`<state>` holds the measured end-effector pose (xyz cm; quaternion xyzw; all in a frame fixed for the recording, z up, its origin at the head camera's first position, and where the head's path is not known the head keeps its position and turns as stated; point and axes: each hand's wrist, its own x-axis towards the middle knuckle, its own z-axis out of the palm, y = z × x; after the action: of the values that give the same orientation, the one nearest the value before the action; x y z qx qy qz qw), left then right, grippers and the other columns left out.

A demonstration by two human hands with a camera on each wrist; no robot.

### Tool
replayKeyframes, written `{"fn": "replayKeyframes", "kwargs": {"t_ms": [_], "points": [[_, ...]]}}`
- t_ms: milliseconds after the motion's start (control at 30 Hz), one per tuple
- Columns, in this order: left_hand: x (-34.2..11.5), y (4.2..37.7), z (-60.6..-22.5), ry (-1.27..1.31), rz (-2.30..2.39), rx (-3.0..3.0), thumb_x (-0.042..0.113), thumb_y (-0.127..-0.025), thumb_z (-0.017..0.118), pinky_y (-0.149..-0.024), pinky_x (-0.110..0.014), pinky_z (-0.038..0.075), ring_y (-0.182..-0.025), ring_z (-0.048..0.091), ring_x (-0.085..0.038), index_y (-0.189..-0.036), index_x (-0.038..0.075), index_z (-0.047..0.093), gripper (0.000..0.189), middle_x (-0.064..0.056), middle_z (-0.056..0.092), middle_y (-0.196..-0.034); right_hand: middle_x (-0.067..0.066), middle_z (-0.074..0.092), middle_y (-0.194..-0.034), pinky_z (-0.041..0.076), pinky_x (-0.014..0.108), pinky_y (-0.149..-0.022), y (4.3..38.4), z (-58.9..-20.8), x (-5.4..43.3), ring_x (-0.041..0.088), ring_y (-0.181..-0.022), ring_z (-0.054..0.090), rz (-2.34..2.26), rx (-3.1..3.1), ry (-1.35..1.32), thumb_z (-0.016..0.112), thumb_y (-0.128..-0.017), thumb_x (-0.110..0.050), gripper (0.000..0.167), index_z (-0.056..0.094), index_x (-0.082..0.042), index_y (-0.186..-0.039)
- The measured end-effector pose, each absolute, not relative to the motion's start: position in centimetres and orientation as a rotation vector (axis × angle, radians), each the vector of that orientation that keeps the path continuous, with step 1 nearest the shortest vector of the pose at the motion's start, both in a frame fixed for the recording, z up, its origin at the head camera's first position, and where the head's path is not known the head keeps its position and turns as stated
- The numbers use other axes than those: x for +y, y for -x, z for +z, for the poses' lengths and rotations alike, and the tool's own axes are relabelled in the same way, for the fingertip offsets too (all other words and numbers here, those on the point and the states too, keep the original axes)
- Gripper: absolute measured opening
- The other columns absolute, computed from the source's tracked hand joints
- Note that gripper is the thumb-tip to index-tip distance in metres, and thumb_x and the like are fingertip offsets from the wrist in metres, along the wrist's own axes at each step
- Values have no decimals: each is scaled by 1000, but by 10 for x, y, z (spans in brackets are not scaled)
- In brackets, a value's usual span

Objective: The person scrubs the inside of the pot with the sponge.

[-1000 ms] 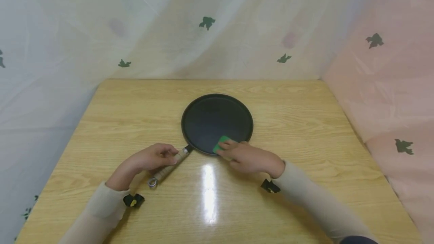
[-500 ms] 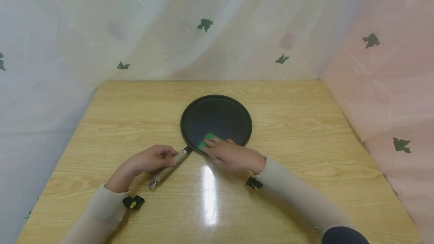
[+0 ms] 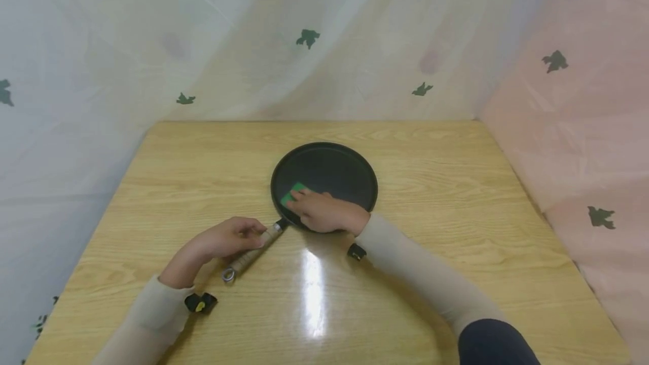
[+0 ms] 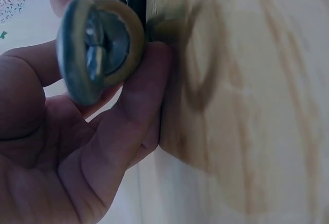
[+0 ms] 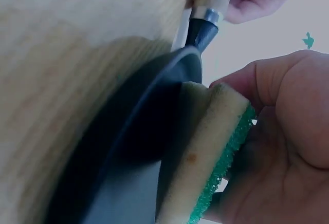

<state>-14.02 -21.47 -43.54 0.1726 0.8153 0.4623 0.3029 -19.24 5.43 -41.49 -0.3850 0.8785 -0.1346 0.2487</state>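
Observation:
A flat black frying pan (image 3: 329,168) lies on the wooden table, its tan handle (image 3: 247,259) angled toward the lower left. My left hand (image 3: 228,238) grips that handle; in the left wrist view the fingers curl beneath it, close behind the metal hanging ring (image 4: 77,54). With my right hand (image 3: 324,212) I hold a green-and-yellow sponge (image 3: 292,194) against the left part of the pan. The right wrist view shows the pale yellow side of the sponge (image 5: 205,147) facing the pan's dark surface, the green scouring side toward my fingers. My hand hides part of the sponge.
The pale wood table (image 3: 431,173) extends around the pan, with a bright light reflection in front. A light curtain with green bird shapes (image 3: 307,38) hangs behind, and more fabric closes off both sides. Dark bands (image 3: 200,302) hang at the sleeve cuffs.
My right hand has slid the sponge leftward across the pan, from its near right edge to the left side and slightly farther away. The left hand and pan have stayed in place.

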Motion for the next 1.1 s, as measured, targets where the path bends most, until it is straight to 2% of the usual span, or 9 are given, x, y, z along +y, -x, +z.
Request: {"fn": "replayKeyframes", "kwargs": {"t_ms": [200,633,1100], "points": [[-214,141,-437,-458,1241,2161,12,-103,68,-83,-39,51,-91,64,-21,-126,-10,65,33,-9,72,-100,17,13,-173,18,74,-117,207,-416,47,36,-160,7,-362,2411,1007,44,-112,-10,55,30,-11,-166],[-214,141,-439,-436,1214,2172,15,-104,67,-84,-38,51,-93,65,-21,-129,-9,64,35,-9,72,-103,15,13,-174,17,75,-117,235,-416,42,36,-161,8,-281,2466,957,47,-113,-13,57,28,-13,-167],[-215,139,-436,-450,1208,2176,15,-105,66,-84,-38,51,-93,65,-20,-128,-7,65,33,-8,72,-103,15,10,-175,16,74,-118,262,-419,59,34,-162,5,-224,2523,895,46,-113,-15,60,24,-12,-168]]}}
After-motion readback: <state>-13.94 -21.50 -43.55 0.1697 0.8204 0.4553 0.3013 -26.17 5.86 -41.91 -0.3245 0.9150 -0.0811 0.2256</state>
